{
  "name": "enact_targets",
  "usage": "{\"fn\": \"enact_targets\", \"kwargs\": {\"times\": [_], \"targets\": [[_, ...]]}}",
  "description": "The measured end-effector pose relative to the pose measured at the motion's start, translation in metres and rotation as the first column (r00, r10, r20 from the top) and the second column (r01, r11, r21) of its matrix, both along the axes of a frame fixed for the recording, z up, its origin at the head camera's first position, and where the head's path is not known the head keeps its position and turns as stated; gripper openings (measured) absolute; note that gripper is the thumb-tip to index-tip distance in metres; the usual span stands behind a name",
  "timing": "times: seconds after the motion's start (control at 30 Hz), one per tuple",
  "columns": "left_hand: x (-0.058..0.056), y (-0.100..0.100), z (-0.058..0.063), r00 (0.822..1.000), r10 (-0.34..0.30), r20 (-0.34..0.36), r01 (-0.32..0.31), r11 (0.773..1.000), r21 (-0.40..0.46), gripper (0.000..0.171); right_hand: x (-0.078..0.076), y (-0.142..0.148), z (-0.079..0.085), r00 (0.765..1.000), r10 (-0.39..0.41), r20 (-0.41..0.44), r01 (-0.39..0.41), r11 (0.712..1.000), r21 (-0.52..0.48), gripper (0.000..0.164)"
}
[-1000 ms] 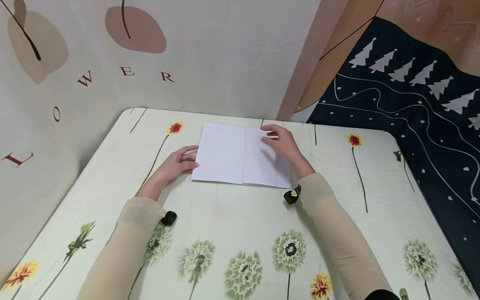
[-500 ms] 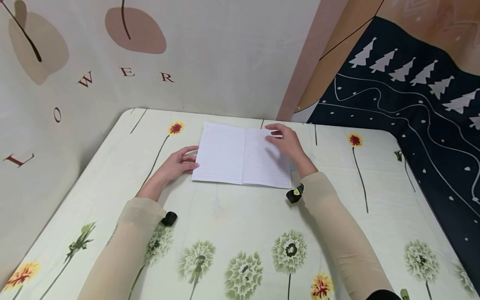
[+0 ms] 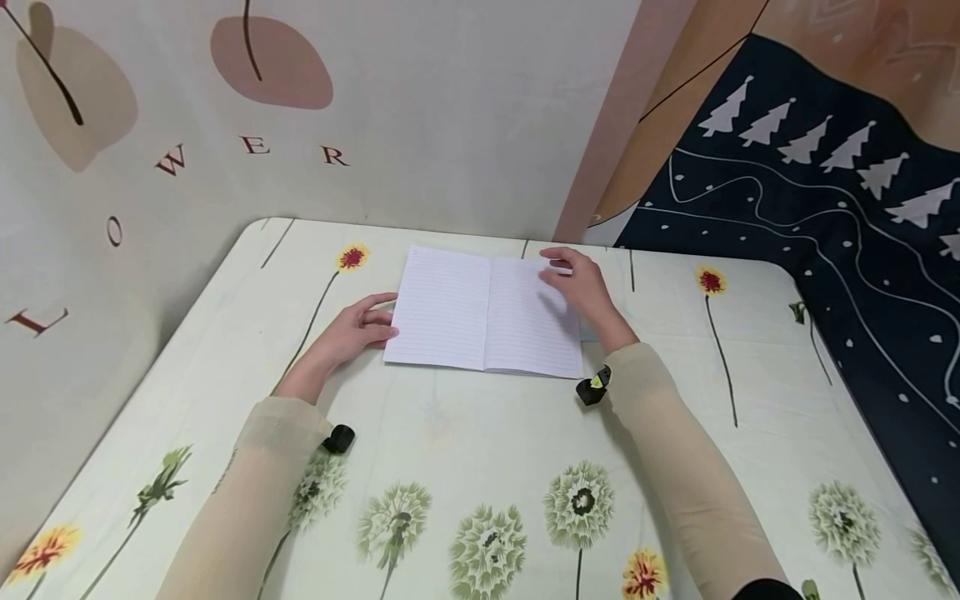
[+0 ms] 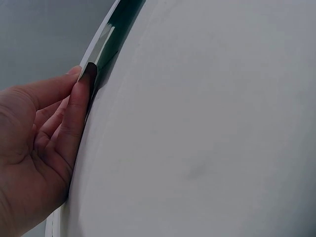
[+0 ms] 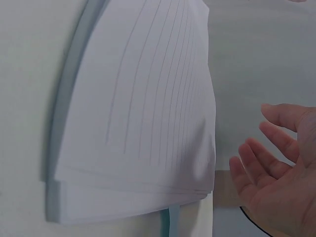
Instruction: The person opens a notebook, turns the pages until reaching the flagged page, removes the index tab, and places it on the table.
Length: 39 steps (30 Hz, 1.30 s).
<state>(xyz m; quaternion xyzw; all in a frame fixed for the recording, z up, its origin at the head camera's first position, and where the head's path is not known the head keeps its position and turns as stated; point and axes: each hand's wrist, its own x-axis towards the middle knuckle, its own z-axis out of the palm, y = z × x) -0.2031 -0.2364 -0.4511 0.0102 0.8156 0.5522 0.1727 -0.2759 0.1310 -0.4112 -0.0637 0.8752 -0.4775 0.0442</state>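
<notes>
An open notebook [image 3: 442, 308] with lined white pages lies on the table in the head view. At its left edge, my left hand [image 3: 348, 335] pinches the margin between thumb and fingers; the left wrist view shows the fingertips at a dark green, glossy cover [image 4: 116, 42]. My right hand [image 3: 579, 286] is over the upper part of the right page, fingers loosely bent, holding nothing. Seen from the right wrist, that hand stands apart from the page stack [image 5: 133, 128], whose corner has slightly fanned sheets. A pale blue strip [image 5: 171, 219] sticks out from under the pages.
A white tablecloth [image 3: 450, 433] printed with flowers and dandelions covers the table. Behind it hangs a pale backdrop [image 3: 450, 117] with letters, and at the right a dark cloth [image 3: 795, 192] with white trees. Black wrist cameras sit on both cuffs.
My right hand has slid a little to the right across the right page. The left hand and the notebook have stayed in place.
</notes>
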Motion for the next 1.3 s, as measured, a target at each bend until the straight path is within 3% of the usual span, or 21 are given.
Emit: {"fn": "enact_targets", "kwargs": {"times": [1.3], "targets": [[0.0,0.0,-0.001,1.0,0.0,-0.012,0.0,1.0,-0.012,0.065,-0.006,0.015,-0.009,0.998,-0.043,0.044,0.042,0.999,0.029,0.042]]}}
